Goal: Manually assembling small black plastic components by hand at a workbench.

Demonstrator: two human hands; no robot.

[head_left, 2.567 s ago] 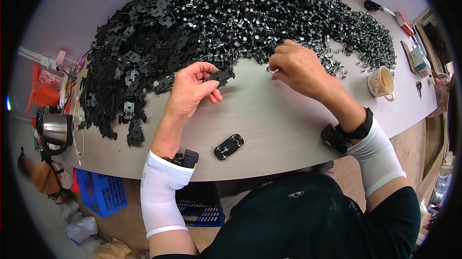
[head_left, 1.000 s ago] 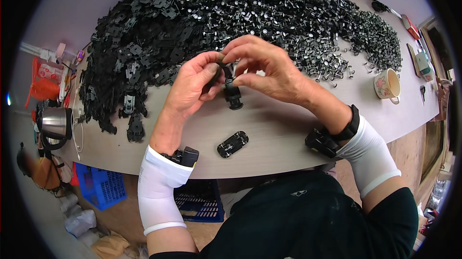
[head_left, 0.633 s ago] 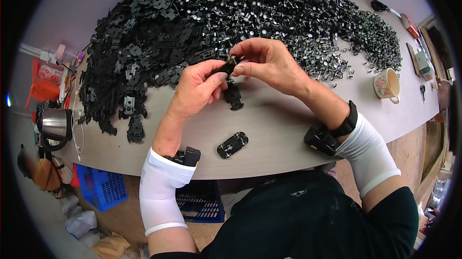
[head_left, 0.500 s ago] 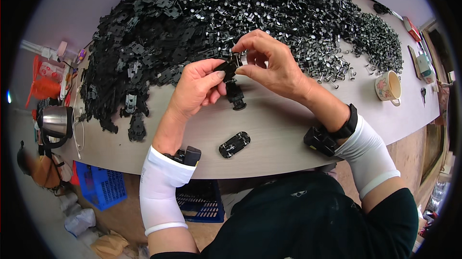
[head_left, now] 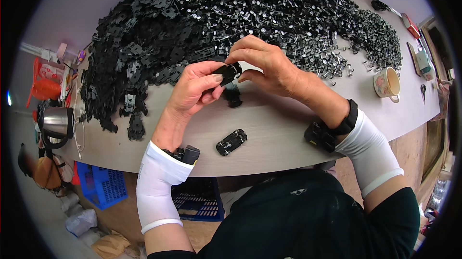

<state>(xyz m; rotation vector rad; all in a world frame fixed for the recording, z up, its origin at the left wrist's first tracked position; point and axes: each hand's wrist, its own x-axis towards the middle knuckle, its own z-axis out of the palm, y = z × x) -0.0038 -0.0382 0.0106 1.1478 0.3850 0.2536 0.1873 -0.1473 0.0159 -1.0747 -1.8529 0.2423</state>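
My left hand (head_left: 188, 88) pinches a small black toy car chassis (head_left: 228, 74) between thumb and fingers, above the table. Silvery axle parts show at the chassis's far end. Around that end curves my right hand (head_left: 264, 62), its thumb and forefinger apart, close to the chassis or just touching it. Under the held piece, another black chassis (head_left: 233, 96) lies on the table, partly hidden. Nearer to me rests a chassis with wheels and axles fitted (head_left: 231, 142).
Behind my hands spreads a heap of black chassis plates (head_left: 144, 42), merging on the right into a pile of wheel-and-axle pieces (head_left: 288, 4). A mug (head_left: 386, 83) stands at the right, a steel kettle (head_left: 57, 122) at the left. Blue crates (head_left: 102, 185) sit below the table edge.
The held chassis has turned, showing more of its face. My right thumb and fingers have spread from their pinch on its far end. The fitted chassis lies unmoved on the table.
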